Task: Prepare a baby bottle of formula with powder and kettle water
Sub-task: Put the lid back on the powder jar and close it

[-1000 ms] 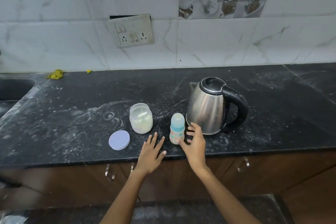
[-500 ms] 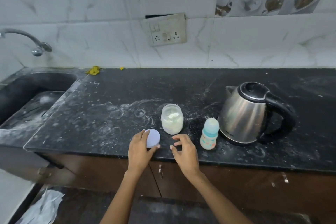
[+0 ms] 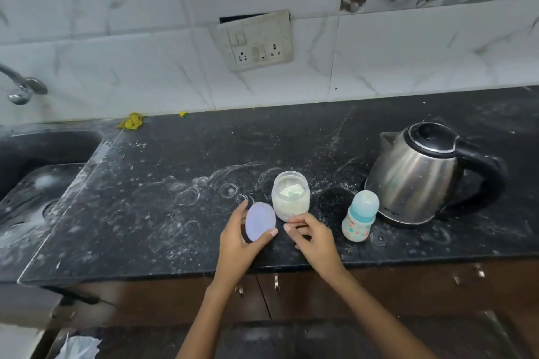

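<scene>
An open clear jar [image 3: 290, 196] with white formula powder stands near the front of the black counter [image 3: 163, 183]. My left hand [image 3: 239, 245] holds the jar's pale lilac lid [image 3: 260, 221], tilted up just left of the jar. My right hand [image 3: 313, 237] hovers in front of the jar, fingers apart, fingertips close to its base and holding nothing. A small capped baby bottle [image 3: 360, 216] with a teal collar stands to the right of the jar. Behind the bottle sits a steel kettle [image 3: 423, 175] with a black lid and handle.
A dark sink [image 3: 32, 183] and tap [image 3: 20, 87] lie at the left. A socket plate [image 3: 256, 41] hangs on the tiled wall. A yellow scrap [image 3: 131, 121] lies at the counter's back. White powder smears cover the counter. Brown cabinet doors run below.
My left hand has picked the lilac lid up off the counter and tilted it. My right hand left the bottle and moved to the jar. The camera swung left.
</scene>
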Motion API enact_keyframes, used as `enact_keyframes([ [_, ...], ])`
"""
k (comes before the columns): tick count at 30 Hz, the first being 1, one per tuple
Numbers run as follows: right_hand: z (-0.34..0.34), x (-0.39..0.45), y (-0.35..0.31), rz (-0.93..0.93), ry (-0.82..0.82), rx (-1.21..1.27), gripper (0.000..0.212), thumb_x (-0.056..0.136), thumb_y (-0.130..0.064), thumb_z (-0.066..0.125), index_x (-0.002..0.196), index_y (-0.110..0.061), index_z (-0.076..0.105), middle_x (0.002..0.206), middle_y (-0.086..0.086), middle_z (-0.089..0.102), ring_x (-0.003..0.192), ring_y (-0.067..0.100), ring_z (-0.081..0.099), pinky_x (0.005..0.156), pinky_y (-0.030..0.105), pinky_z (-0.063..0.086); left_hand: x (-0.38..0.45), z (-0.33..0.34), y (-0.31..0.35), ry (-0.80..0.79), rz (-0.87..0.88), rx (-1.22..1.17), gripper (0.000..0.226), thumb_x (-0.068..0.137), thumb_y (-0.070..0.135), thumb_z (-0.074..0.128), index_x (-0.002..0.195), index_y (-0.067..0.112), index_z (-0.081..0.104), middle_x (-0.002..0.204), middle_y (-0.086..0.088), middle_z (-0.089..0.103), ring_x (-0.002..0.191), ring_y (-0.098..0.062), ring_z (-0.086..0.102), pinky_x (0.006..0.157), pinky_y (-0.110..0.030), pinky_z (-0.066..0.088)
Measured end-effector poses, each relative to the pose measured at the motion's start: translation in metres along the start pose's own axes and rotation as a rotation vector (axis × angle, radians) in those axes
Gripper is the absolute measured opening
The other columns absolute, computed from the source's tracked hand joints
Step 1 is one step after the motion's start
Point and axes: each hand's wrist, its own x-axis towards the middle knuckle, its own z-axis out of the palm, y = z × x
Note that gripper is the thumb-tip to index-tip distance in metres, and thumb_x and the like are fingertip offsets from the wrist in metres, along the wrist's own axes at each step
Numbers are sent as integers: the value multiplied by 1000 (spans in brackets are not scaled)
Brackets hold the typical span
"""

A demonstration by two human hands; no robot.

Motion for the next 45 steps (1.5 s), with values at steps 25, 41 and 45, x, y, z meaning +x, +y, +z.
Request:
enact_keyframes([
  [25,-65,93,-86,-106,-209,-634,68,78,-53,71,133,-19,50,130,3,54,120,23,51,97,38,42,66,62,36,-3,-76,-32,87,44,55,87,118,35,47,110,14,61,105,-13,61,83,-26,50],
  [41,-44,114,-109,-354,-814,-898,68,61,-10,81,124,-23,61,122,0,51,109,19,50,89,36,46,54,65,17,95,-105,-116,76,39,49,89,105,48,54,103,18,66,108,-14,59,90,-39,52],
  [45,-33,104,-112,-387,-539,-1116,53,73,-46,75,114,-16,60,109,7,58,98,26,59,76,36,47,53,65,16,102,-114,-133,71,39,49,91,101,43,57,96,15,69,101,-14,63,84,-43,54],
])
